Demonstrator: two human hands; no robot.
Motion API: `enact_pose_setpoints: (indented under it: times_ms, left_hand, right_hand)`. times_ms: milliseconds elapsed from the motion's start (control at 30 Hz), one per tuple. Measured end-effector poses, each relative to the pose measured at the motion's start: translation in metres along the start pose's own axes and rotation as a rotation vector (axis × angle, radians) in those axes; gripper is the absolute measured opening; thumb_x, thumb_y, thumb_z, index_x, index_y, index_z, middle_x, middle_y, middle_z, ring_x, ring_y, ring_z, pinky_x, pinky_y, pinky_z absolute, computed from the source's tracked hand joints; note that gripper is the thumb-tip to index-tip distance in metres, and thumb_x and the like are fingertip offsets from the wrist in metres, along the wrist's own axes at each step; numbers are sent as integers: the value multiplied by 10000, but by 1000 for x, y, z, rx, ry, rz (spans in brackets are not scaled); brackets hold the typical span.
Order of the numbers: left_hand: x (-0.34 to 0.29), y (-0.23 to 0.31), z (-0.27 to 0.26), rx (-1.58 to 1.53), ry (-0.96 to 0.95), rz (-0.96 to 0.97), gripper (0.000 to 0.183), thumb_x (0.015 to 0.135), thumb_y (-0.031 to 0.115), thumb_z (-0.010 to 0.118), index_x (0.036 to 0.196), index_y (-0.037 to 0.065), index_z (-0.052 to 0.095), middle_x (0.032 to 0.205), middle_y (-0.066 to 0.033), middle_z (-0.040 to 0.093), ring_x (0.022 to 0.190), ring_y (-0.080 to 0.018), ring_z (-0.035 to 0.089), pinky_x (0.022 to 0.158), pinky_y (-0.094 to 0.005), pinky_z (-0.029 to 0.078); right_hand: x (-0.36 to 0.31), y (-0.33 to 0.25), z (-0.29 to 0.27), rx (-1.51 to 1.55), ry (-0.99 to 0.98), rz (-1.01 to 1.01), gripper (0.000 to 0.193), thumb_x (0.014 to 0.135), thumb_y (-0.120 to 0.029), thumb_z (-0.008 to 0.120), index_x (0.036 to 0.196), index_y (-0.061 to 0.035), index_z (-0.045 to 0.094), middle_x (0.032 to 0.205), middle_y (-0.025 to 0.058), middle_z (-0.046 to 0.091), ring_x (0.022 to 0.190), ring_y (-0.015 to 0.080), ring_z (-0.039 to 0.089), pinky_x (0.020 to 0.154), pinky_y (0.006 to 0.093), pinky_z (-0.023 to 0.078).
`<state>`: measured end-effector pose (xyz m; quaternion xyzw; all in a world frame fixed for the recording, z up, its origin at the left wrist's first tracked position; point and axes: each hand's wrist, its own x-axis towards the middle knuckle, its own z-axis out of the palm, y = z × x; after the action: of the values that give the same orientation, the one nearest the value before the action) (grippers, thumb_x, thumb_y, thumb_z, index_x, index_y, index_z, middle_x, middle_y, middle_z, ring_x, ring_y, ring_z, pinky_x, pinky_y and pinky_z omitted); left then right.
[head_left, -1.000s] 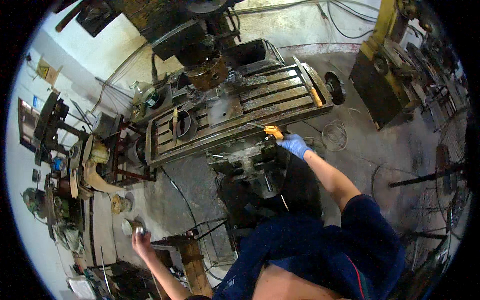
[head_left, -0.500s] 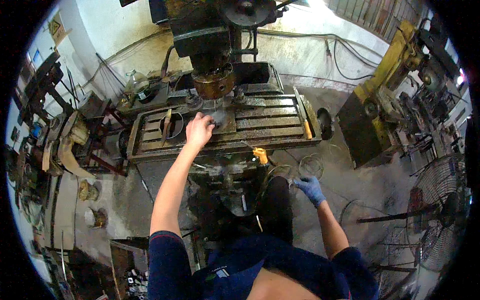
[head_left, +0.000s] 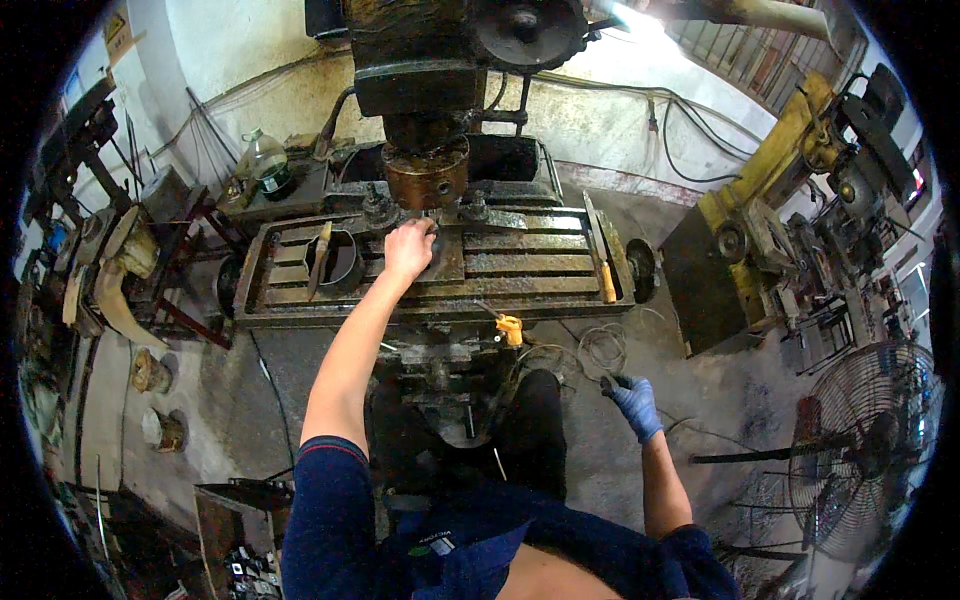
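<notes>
My bare left hand [head_left: 409, 248] reaches over the slotted table [head_left: 545, 266] of a milling machine, just below its round rusty spindle head [head_left: 427, 176]. Its fingers are curled closed by the clamped area, and what they grip, if anything, is hidden. Low on the right, away from the table, my right hand [head_left: 636, 405] wears a blue glove. Its thumb and fingers are pinched together at a small dark piece too small to name. A round pot [head_left: 343, 264] with a brush [head_left: 321, 256] across it stands left of my left hand.
A file with a yellow handle [head_left: 608, 282] lies at the table's right end. A yellow air gun [head_left: 510, 329] hangs at the front edge. A large fan [head_left: 868, 450] stands at right, a yellow machine [head_left: 740, 225] behind it. A clear jug [head_left: 265, 160] sits back left.
The view has shifted a little. My left hand has moved slightly farther in, closer under the spindle head. My right hand has moved right, away from my knee, and its fingers have turned upward.
</notes>
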<state>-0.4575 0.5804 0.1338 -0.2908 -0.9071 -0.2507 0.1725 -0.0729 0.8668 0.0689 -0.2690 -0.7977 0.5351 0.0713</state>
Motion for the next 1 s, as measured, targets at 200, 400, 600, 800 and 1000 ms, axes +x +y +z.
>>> enact_pose_setpoints:
  times_ms: [200,400,600,800,1000]
  left_hand:
    - [1,-4,3,-1,29,-66,222,751,205,617,945,98,605,873,-135,625,766,-316,610,665,-432,481]
    - [14,3,-1,96,-85,-297,302,732,260,648,915,35,564,846,-177,624,761,-331,620,669,-432,490]
    - [16,-6,-1,54,-70,-370,339,730,301,656,904,31,549,833,-169,628,801,-322,618,681,-427,496]
    - [22,9,2,26,-76,-325,339,725,309,659,878,20,567,814,-171,628,799,-320,617,690,-418,497]
    - [15,-6,-3,68,-57,-365,325,717,323,663,776,8,612,800,-180,630,799,-323,619,695,-411,497]
  right_hand:
    - [6,-93,-16,-151,31,-114,256,777,-163,648,946,28,634,827,98,662,730,111,579,670,262,464]
    - [33,-217,-64,-263,218,-510,210,777,-118,605,937,14,638,821,12,627,748,74,544,676,242,455]
    - [65,-382,-140,265,371,-1152,476,847,-247,553,1237,6,456,1240,119,495,1078,207,502,934,350,398]
    - [24,-450,-124,484,245,-1391,378,862,-294,487,1157,-60,499,1217,102,498,1144,290,446,1036,488,248]
    - [20,-382,-78,410,214,-1356,310,873,-327,458,931,-24,493,938,141,540,1034,322,497,969,481,311]
